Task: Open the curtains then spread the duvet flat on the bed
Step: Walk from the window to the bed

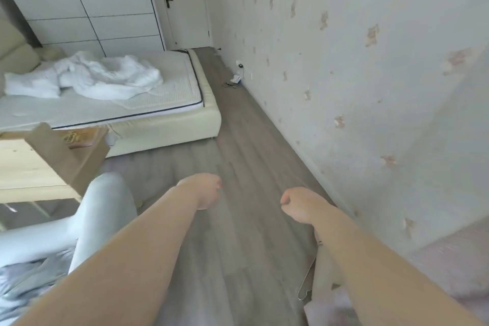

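Both my hands are out front w/ fingers curled, holding nothing: left hand (205, 190), right hand (299, 204). The duvet (100, 77) lies bunched in a heap on the bed (164, 127), well ahead on the left. Risks, imo: the cardboard box (76, 156) overhanging the table (23, 167) edge could catch my left side; a hanger (307, 280) on the floor (238, 161) near my right arm could trip me. Open lane runs btw bed corner and wall (344, 74). No curtain I can pick out for sure.
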Tool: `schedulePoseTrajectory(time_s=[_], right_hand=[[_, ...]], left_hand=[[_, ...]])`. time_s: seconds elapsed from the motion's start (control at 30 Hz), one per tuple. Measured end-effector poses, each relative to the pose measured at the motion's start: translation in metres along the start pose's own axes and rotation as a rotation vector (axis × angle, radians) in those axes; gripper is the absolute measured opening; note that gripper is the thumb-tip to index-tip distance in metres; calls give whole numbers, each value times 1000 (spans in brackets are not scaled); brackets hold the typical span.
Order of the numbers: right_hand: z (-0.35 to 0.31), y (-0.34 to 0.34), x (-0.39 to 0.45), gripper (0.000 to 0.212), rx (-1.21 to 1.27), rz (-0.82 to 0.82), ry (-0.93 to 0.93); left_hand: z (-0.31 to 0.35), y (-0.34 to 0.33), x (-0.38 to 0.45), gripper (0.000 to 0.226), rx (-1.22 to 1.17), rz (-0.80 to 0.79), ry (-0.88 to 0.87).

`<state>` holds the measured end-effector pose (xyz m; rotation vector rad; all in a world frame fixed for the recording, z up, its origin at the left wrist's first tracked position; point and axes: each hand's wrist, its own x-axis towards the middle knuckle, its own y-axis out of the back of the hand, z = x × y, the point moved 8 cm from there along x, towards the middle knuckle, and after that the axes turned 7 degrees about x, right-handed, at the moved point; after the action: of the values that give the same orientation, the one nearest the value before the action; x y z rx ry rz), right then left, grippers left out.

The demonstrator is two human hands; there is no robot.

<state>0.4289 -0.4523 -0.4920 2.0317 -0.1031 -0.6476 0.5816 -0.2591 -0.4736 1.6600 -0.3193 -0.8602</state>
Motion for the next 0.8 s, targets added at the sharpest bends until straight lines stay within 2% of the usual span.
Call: schedulePoseTrajectory(time_s=[0.07, 0.2, 0.23, 0.37, 0.57, 0.8], right_hand=[[-11, 11, 38, 15, -4, -11, 13], [-51, 27, 132, 34, 19, -20, 74], [-73, 33, 178, 35, -13, -32, 98], [-126, 48, 260, 35, -24, -85, 145], [-225, 107, 397, 27, 10, -38, 243], [-304, 126, 547, 32, -74, -89, 279]], left_hand=[[-14, 2, 24, 43, -22, -22, 26], [-75, 1, 86, 42, -65, -86, 120], [-109, 4, 117, 43, -89, -96, 163], [-179, 7, 171, 41, -144, -157, 233], [-290, 62, 273, 45, -181, -109, 310], [-387, 96, 368, 47, -274, -73, 365]])
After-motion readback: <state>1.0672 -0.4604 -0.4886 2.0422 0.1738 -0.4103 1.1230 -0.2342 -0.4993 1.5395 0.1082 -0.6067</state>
